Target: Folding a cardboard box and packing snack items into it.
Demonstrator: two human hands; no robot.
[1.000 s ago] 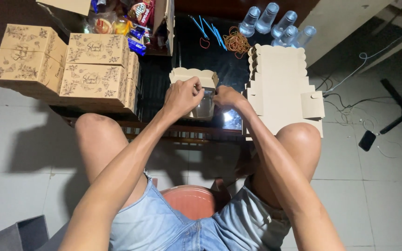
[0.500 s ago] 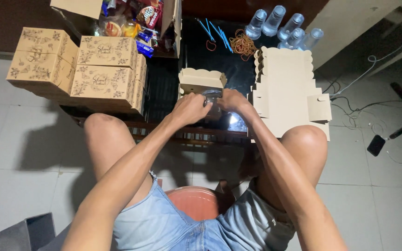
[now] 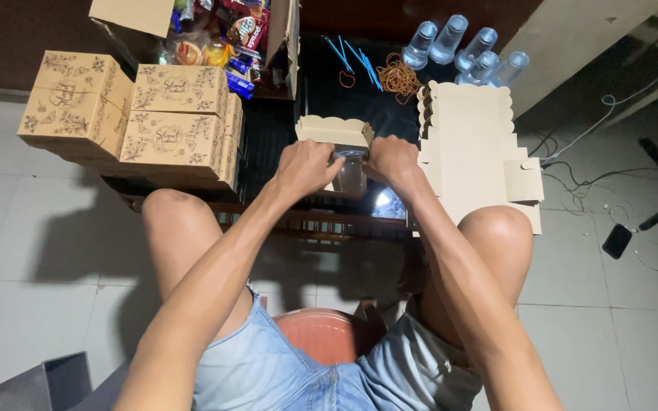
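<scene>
A small tan cardboard box (image 3: 333, 130) with a scalloped flap stands open on the dark low table (image 3: 268, 144), with a clear cup (image 3: 350, 173) inside it. My left hand (image 3: 306, 165) grips the box's left side. My right hand (image 3: 392, 159) grips its right side. Both hands press against the box from the near edge. A stack of flat unfolded box blanks (image 3: 474, 152) lies just right of my right hand.
Several folded printed boxes (image 3: 135, 118) are piled at the table's left. An open carton of snack packets (image 3: 222, 38) sits behind them. Clear cups (image 3: 462, 49), rubber bands (image 3: 399, 76) and blue straws (image 3: 356, 57) lie at the back. Cables (image 3: 595, 175) and a phone (image 3: 617, 240) are on the tiled floor at right.
My view has shifted slightly. Both hands have stayed on the small box, closing in on its sides; the cup now shows between them.
</scene>
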